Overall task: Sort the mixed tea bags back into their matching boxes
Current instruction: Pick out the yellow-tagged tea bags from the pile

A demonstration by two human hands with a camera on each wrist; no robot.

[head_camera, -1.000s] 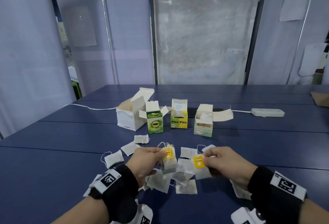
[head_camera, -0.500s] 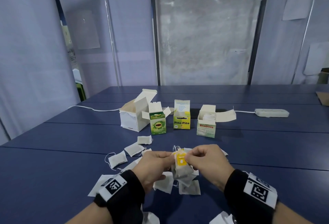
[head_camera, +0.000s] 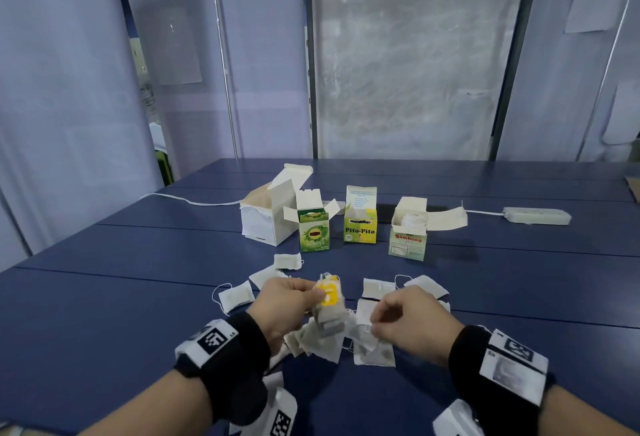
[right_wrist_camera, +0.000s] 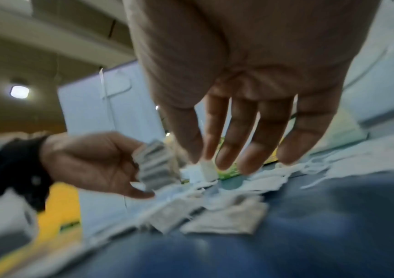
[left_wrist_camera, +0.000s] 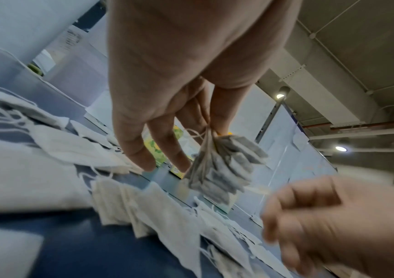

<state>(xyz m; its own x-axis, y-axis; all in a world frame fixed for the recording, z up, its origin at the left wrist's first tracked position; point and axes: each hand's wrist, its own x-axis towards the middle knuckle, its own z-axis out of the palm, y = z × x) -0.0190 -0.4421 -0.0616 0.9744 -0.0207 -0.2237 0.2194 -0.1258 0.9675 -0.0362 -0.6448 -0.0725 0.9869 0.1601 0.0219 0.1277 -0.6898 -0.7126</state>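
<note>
My left hand (head_camera: 313,293) pinches a bundle of grey tea bags with yellow tags (head_camera: 329,302) and holds it just above the pile; the bundle (left_wrist_camera: 226,165) hangs fanned out from thumb and forefinger. To its right, my right hand (head_camera: 379,323) reaches down into the loose pile of tea bags (head_camera: 372,352). There thumb and forefinger close on a small white tag (right_wrist_camera: 205,169); the right wrist view is blurred. Behind stand an open white box (head_camera: 263,224), a green tea box (head_camera: 314,233), a yellow Pito-Pito box (head_camera: 360,224) and a Sambong box (head_camera: 408,241), all with open flaps.
More loose tea bags lie to the left (head_camera: 237,295), (head_camera: 287,260) and right (head_camera: 426,285) of my hands on the blue table (head_camera: 104,314). A white power strip (head_camera: 536,216) and its cable (head_camera: 187,198) lie behind the boxes.
Each hand held one yellow-tagged bag a second ago. They met, the right hand's bag joined the left hand's bundle, and the right hand has moved right and down onto the pile.
</note>
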